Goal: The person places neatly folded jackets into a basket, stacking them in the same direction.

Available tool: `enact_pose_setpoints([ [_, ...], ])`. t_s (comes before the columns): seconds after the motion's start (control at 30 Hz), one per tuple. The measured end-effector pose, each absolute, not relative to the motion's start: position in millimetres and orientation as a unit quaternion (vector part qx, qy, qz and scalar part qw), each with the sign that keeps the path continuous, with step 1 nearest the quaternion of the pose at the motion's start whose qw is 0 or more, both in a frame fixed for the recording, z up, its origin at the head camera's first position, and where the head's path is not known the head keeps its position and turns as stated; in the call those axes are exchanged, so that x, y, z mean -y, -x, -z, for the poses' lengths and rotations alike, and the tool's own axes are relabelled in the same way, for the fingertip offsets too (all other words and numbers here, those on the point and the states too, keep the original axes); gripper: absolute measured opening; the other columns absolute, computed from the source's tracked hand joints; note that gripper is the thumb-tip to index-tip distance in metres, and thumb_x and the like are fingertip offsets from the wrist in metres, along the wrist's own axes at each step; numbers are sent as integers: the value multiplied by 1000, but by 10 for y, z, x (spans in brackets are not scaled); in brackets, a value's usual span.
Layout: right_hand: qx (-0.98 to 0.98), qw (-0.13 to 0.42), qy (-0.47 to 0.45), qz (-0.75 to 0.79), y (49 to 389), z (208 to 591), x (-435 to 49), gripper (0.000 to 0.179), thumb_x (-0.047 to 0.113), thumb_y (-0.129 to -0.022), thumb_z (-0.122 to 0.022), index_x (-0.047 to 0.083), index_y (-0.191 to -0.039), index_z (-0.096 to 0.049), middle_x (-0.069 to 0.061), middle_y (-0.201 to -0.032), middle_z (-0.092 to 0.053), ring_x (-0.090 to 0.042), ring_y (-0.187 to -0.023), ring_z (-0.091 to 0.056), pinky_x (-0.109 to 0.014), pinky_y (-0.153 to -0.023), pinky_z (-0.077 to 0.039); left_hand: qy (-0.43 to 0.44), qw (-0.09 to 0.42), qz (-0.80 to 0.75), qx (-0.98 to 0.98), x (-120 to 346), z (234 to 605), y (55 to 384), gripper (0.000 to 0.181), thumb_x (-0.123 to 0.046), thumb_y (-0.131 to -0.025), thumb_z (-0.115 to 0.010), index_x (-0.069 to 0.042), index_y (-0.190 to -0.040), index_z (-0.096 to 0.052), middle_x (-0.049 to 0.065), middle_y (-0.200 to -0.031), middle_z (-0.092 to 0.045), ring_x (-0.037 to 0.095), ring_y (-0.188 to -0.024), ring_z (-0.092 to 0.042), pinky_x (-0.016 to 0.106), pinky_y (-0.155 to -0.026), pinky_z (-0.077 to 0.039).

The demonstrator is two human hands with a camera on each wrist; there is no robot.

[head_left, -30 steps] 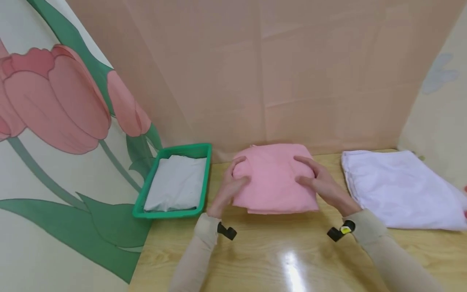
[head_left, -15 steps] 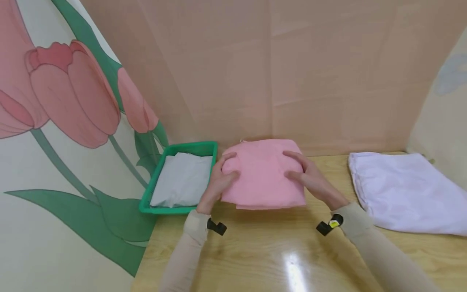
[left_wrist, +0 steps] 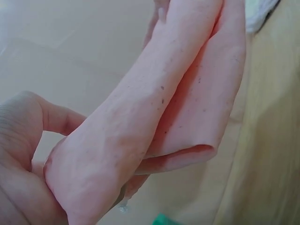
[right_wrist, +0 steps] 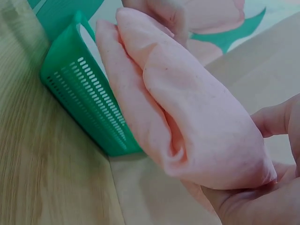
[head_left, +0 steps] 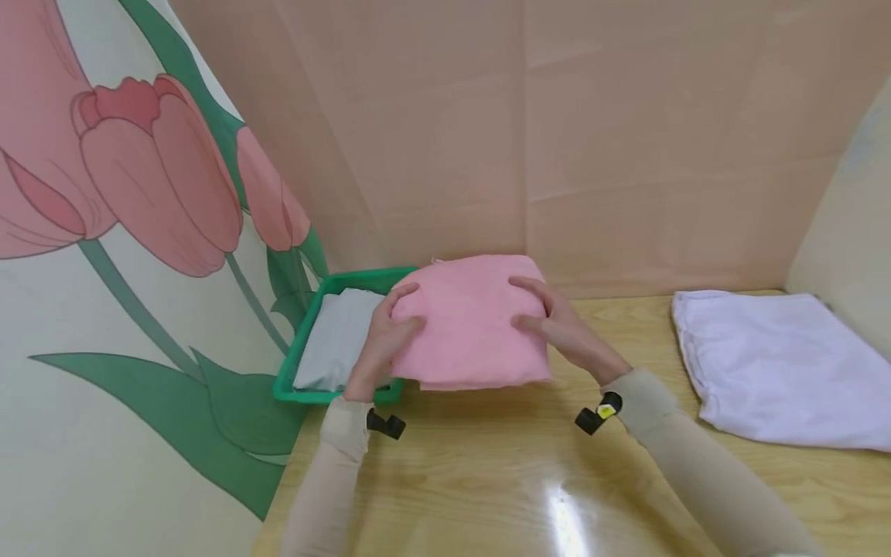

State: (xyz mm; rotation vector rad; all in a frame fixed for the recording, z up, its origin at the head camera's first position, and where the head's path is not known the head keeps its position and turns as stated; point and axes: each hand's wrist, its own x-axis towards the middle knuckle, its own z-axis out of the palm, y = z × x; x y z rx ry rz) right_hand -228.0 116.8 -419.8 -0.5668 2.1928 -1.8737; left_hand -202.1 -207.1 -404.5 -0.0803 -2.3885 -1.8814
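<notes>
At nine o'clock from a folded pink cloth (head_left: 469,329): one green basket (head_left: 313,397), folded grey cloth (head_left: 330,336) inside, partly hidden by the pink one. Left hand (head_left: 381,334): grasping, the pink cloth's nine-o'clock end lodged between thumb and fingers. Centre: pink cloth, spanning both hands, raised above the wooden table (head_left: 473,480). Right hand (head_left: 564,325): grasping likewise, the three-o'clock end between thumb and fingers. Well apart at three o'clock: one folded white cloth (head_left: 773,371), lying on the table.

Tulip mural (head_left: 160,170) at left, beige backdrop (head_left: 445,147) behind, pale cloth (head_left: 780,371) at right on wood-grain table (head_left: 473,472)
</notes>
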Motion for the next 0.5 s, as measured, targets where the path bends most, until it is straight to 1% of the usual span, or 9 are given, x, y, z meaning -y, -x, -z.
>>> enact_pose_setpoints([
  [0.07, -738, 102, 203, 635, 2302, 4165, -1080, 73, 8, -100, -71, 19, -165, -41, -12, -174, -25, -31, -144, -40, -36, -111, -42, 17, 50, 612, 789, 2183, 4001, 2017, 59, -11, -93, -74, -27, -148, -61, 7, -161, -47, 32, -137, -45, 54, -113, -42],
  [0.17, -736, 100, 217, 634, 2326, 4117, -966, 73, 6, -98, -71, 17, -164, -41, -13, -172, -29, -31, -142, -42, -34, -111, -41, 16, 56, 608, 792, 2318, 3945, 2017, 59, -10, -93, -73, -25, -149, -61, 7, -161, -47, 32, -138, -44, 55, -114, -42],
  [0.3, -736, 97, 223, 632, 2346, 4064, -863, 73, 5, -98, -71, 17, -164, -41, -16, -169, -33, -31, -139, -45, -30, -106, -44, 19, 53, 613, 788, 2434, 3901, 2019, 59, -8, -95, -71, -23, -151, -60, 6, -162, -47, 31, -139, -43, 54, -113, -43],
  [0.5, -742, 95, 229, 623, 2385, 4021, -753, 72, 8, -98, -73, 19, -163, -44, -13, -167, -37, -30, -134, -47, -26, -101, -46, 13, 54, 622, 781, 2593, 3889, 2034, 62, -6, -96, -69, -20, -155, -57, 7, -163, -46, 33, -142, -40, 55, -115, -41],
])
